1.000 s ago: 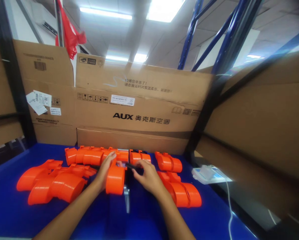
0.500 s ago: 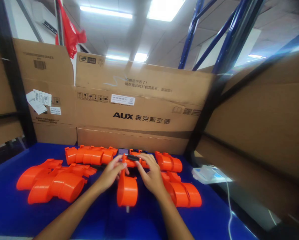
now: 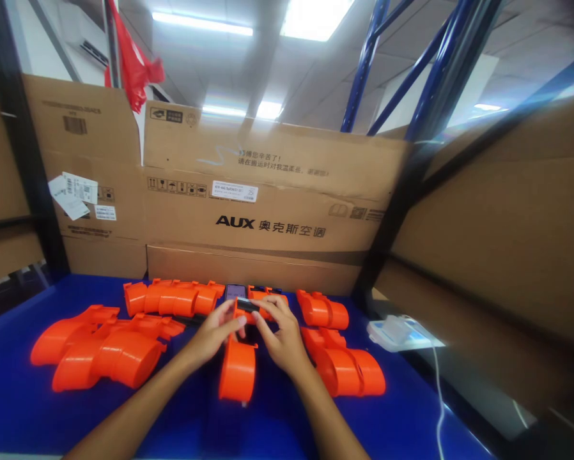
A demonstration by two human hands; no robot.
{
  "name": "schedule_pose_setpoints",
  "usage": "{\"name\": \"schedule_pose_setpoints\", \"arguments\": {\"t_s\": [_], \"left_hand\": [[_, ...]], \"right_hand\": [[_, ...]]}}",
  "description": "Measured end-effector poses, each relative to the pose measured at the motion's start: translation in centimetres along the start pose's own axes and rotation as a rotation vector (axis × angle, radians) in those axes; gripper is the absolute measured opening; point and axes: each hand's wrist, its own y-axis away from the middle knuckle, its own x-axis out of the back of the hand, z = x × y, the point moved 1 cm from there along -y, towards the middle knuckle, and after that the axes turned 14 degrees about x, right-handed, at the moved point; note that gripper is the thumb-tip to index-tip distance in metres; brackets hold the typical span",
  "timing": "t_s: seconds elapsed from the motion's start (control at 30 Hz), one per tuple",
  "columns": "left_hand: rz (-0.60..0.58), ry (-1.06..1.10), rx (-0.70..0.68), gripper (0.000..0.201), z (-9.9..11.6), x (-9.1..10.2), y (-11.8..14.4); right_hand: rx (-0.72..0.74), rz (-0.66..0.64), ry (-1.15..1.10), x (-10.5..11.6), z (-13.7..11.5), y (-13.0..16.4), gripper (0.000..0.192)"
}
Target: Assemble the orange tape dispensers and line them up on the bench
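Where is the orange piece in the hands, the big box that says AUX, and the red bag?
orange piece [image 3: 238, 377], head view, on its rounded near end.
AUX box [image 3: 268, 191], head view, on its front wall.
red bag [image 3: 132, 67], head view, on its hanging middle.

Far end of orange housing [image 3: 238, 374] hidden beneath both hands; dark part [image 3: 248, 305] under fingertips too small to identify; forearms cut off below.

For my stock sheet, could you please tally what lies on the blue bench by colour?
Orange: too overlapped for an exact count; the held orange part, gripped by the left hand and right hand, plus four clusters.
White: 1, white device.
Total: cannot tell exactly.
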Motion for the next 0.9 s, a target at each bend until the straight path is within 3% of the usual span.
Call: {"name": "schedule_pose_setpoints", "arguments": {"t_s": [0.17, 0.27, 0.37, 0.57, 0.67, 0.9], "left_hand": [[0.002, 0.019, -0.01, 0.045, -0.1, 0.0, -0.2], [0.023, 0.062, -0.006, 0.036, -0.1, 0.3, -0.2], [0.051, 0.109, -0.015, 0.031, 0.0, 0.6, -0.2], [0.074, 0.12, -0.026, 0.031, 0.0, 0.7, -0.3], [0.078, 0.114, -0.017, 0.032, 0.0, 0.7, -0.3], [0.093, 0.091, -0.011, 0.032, 0.1, 0.7, -0.2]], "right_hand": [[-0.001, -0.069, -0.1, -0.1, -0.4, -0.2, 0.035], [-0.046, 0.027, -0.081, 0.4, 0.5, -0.1, 0.038], [-0.131, 0.074, 0.08, 1.3, 2.2, 0.3, 0.031], [-0.383, -0.339, 0.487, 2.5, 3.5, 1.2, 0.018], [-0.519, -0.46, 0.614, 2.6, 3.1, 1.5, 0.015], [-0.439, -0.555, 0.549, 2.3, 2.7, 1.8, 0.022]]}}
